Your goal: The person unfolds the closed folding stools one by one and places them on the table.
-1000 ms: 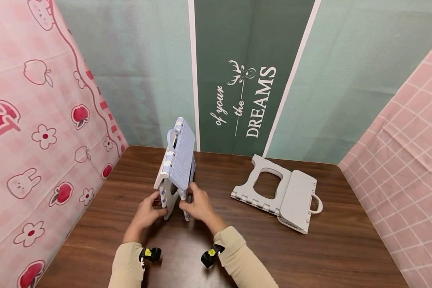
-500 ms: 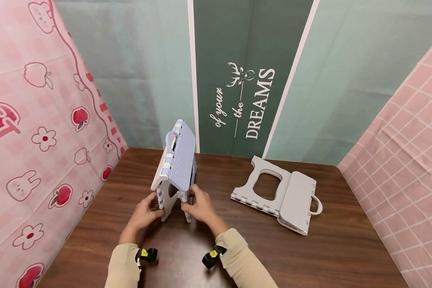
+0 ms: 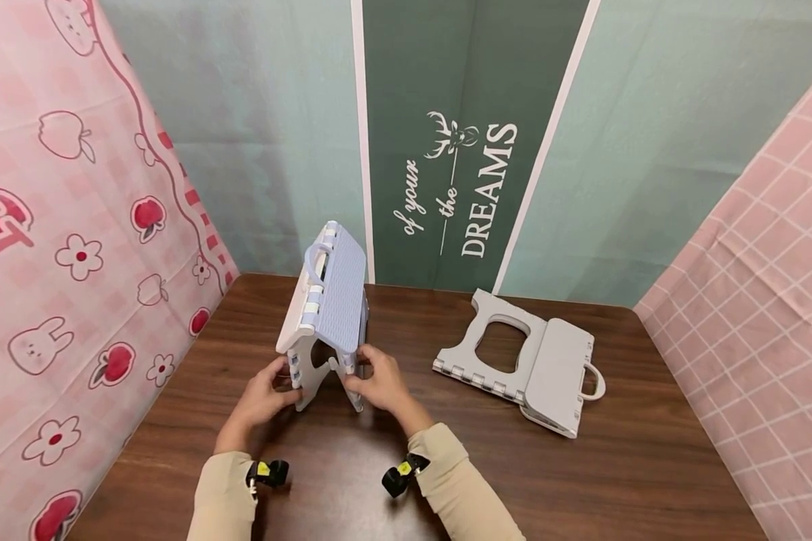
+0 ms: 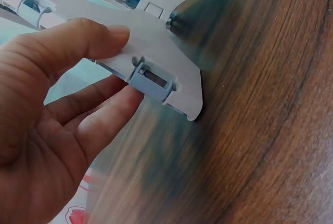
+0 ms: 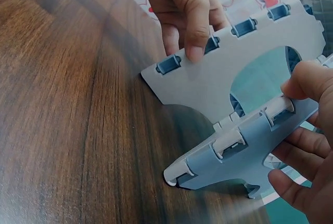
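A blue and white folding step stool (image 3: 343,289) stands partly unfolded on the table, left of the middle. Its two seat halves slope down from a ridge with a loop handle. My left hand (image 3: 260,398) pinches the near edge of the white left leg panel, thumb on the inner face and fingers outside, plain in the left wrist view, where that panel (image 4: 161,52) touches the wood. On the opposite leg panel (image 5: 250,146), my right hand (image 3: 382,382) grips the hinged edge between thumb and fingers. The leg panels stand apart at an angle, joined by a fold between them.
A second, grey folding stool (image 3: 560,376) lies flat at the right of the wooden table (image 3: 622,481), its loop handle pointing right. A green cloth (image 3: 277,150) hangs behind the table, and pink patterned cloths (image 3: 108,300) hang at both sides.
My left hand has moved left with the left leg panel, and the right hand slightly right. The stool's legs and seat halves have spread wider apart.
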A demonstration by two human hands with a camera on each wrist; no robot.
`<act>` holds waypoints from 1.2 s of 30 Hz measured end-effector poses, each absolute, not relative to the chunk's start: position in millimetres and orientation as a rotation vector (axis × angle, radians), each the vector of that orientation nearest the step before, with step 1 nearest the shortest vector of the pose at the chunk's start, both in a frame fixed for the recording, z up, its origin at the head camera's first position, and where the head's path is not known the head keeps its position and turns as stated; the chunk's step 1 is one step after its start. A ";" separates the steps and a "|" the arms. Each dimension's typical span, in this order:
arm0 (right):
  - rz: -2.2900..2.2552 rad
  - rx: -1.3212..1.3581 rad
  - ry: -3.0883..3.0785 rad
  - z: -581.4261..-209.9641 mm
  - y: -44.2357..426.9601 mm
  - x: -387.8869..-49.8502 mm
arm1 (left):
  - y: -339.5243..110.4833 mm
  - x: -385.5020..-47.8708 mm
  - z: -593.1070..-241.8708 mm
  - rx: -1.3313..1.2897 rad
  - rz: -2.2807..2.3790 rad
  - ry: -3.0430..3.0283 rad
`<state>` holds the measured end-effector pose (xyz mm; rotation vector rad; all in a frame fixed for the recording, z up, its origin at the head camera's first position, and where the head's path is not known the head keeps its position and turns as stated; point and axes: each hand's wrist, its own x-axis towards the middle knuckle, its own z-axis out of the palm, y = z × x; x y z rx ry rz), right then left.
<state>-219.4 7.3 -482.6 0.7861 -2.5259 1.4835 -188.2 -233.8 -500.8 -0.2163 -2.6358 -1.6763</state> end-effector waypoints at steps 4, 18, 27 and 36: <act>1.471 0.777 -2.521 -482.5 7.8 -219.9 | -236.9 -188.7 -500.8 -0.236 -1.700 -2.622; 1.507 0.759 -2.483 -487.3 9.1 -222.1 | -234.1 -177.0 -473.9 -0.276 -1.676 -2.621; 1.507 0.750 -2.478 -489.3 11.3 -224.1 | -234.6 -175.9 -467.0 -0.272 -1.645 -2.660; 1.563 0.760 -2.473 -488.0 12.4 -225.2 | -252.6 -190.8 -497.4 -0.281 -1.638 -2.666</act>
